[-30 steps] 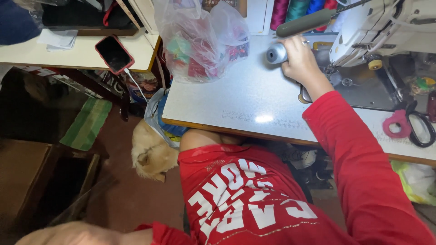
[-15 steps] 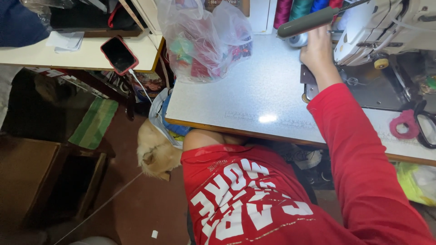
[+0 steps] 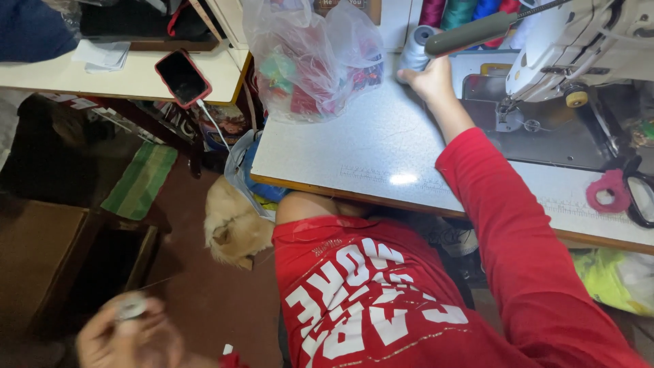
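Fingers [image 3: 417, 76] of our right hand [image 3: 429, 78] clasp a pale thread cone [image 3: 415, 46] at the table's [image 3: 354, 157] far edge, while our left hand [image 3: 126, 334] pinches a small bobbin [image 3: 131, 308].

Right arm stretched far forward in red sleeve, forearm bare, right hand [image 3: 429, 76] at the end with fingers curled in a closed grip. Left hand [image 3: 126, 334] low, near the lower edge of view, blurred, fingers bent around something small; exact grip not clear.
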